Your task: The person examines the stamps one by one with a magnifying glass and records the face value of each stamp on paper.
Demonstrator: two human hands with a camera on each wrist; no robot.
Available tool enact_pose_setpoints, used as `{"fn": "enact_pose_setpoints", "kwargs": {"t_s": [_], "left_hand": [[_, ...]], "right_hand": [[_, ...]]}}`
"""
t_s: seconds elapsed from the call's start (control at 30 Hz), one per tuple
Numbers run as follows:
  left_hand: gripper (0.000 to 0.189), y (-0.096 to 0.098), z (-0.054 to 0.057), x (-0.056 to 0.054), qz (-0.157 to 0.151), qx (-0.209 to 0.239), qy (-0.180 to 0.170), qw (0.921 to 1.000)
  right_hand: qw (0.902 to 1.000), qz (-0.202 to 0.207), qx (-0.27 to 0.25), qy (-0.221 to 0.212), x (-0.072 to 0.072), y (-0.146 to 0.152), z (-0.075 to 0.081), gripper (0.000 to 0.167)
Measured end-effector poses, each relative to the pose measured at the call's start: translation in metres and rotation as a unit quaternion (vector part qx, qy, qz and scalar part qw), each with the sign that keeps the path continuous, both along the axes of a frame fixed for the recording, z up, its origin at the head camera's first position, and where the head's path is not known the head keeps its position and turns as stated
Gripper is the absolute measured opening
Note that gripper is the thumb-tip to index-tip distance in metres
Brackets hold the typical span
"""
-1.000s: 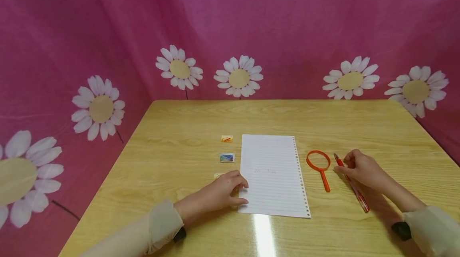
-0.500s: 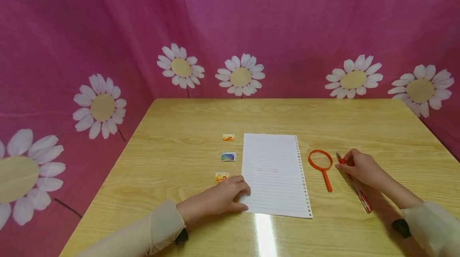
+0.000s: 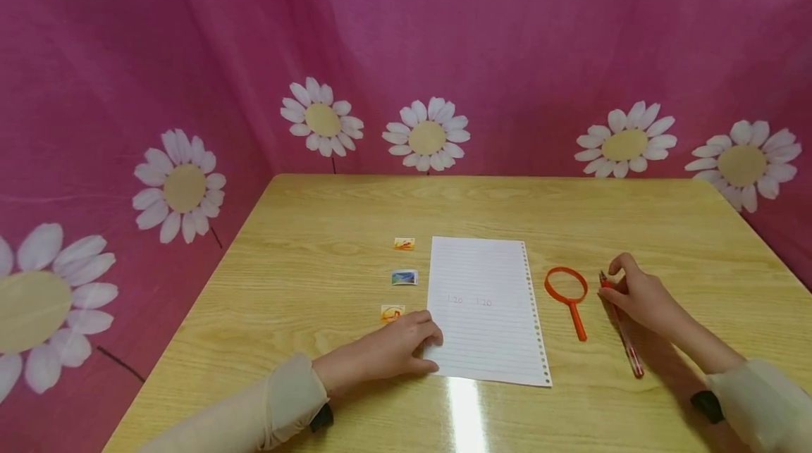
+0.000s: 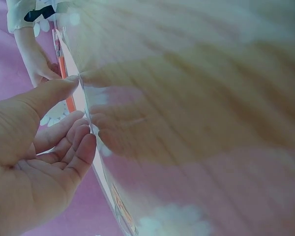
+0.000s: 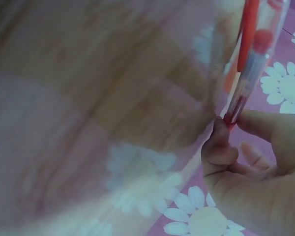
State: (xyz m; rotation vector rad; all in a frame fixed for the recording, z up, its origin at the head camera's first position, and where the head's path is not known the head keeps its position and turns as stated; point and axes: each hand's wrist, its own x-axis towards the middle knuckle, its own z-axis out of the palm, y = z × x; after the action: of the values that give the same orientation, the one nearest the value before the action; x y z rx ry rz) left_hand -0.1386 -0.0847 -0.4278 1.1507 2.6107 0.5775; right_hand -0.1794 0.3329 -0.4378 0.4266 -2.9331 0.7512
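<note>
My right hand (image 3: 641,298) pinches a red pen (image 3: 626,344) near its tip between thumb and forefinger. In the right wrist view the pen (image 5: 246,81) runs up and away from those fingertips, close over the table. My left hand (image 3: 396,347) rests with thumb and loosely bent fingers at the lower left edge of a lined paper sheet (image 3: 482,340), holding nothing. Two handwritten figures, apparently "1.20" each, stand side by side on the sheet. A yellow stamp (image 3: 391,313) lies right by the left hand's knuckles, its lower edge covered.
An orange magnifying glass (image 3: 574,319) lies between the sheet and the pen. A blue stamp (image 3: 404,277) and another yellow stamp (image 3: 404,244) form a column left of the sheet. Behind the wooden table (image 3: 304,227) hangs a pink flowered cloth (image 3: 520,51).
The left hand has drawn its fingers closer together and uncovered more of the lowest stamp. The pen's rear end has swung left while the right hand keeps hold near the tip.
</note>
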Motion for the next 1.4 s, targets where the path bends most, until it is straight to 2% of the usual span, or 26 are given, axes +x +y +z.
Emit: {"fn": "enact_pose_setpoints", "kwargs": {"t_s": [0.13, 0.3, 0.47, 0.67, 0.8, 0.87, 0.97, 1.07, 1.1, 1.2, 1.3, 1.4], "left_hand": [[0.03, 0.004, 0.0, -0.001, -0.005, -0.001, 0.0, 1.0], [0.029, 0.01, 0.0, -0.003, -0.008, -0.006, -0.003, 0.9999], [0.03, 0.014, 0.001, -0.004, -0.01, -0.008, -0.004, 0.9999], [0.031, 0.017, 0.004, -0.005, -0.014, -0.011, -0.012, 0.9998], [0.031, 0.019, 0.005, -0.005, -0.018, -0.009, -0.014, 0.9997], [0.03, 0.018, 0.004, -0.004, -0.013, -0.001, -0.024, 0.9996], [0.028, 0.008, 0.002, 0.001, 0.009, 0.01, -0.027, 0.9995], [0.027, -0.001, 0.0, 0.011, 0.03, 0.024, -0.024, 0.999], [0.027, -0.003, 0.0, 0.013, 0.031, 0.026, -0.013, 0.9991], [0.027, -0.005, -0.001, 0.018, 0.034, 0.043, -0.011, 0.9985], [0.028, 0.0, -0.001, 0.017, 0.02, 0.053, -0.011, 0.9983], [0.027, 0.013, -0.001, 0.012, -0.009, 0.059, -0.004, 0.9982]], "right_hand": [[0.9978, 0.025, 0.015, 0.059, 0.004, 0.005, 0.0, 0.021], [0.9932, 0.017, 0.048, 0.105, 0.009, 0.012, 0.002, 0.012], [0.9889, 0.008, 0.059, 0.136, 0.015, 0.021, 0.004, 0.017], [0.9854, -0.002, 0.04, 0.165, 0.027, 0.032, 0.005, 0.02], [0.9846, 0.002, 0.024, 0.173, 0.037, 0.042, 0.007, 0.034], [0.9835, 0.007, 0.023, 0.179, 0.038, 0.045, 0.007, 0.039], [0.9801, 0.027, 0.021, 0.195, 0.031, 0.035, 0.008, 0.037], [0.9786, 0.053, 0.005, 0.199, 0.025, 0.022, 0.008, 0.033], [0.9784, 0.06, -0.002, 0.198, 0.023, 0.019, 0.008, 0.032], [0.9817, 0.067, -0.031, 0.175, 0.021, 0.014, 0.01, 0.028], [0.9863, 0.049, -0.05, 0.149, 0.028, 0.018, 0.011, 0.025], [0.9899, 0.01, -0.062, 0.127, 0.043, 0.027, 0.013, 0.024]]}}
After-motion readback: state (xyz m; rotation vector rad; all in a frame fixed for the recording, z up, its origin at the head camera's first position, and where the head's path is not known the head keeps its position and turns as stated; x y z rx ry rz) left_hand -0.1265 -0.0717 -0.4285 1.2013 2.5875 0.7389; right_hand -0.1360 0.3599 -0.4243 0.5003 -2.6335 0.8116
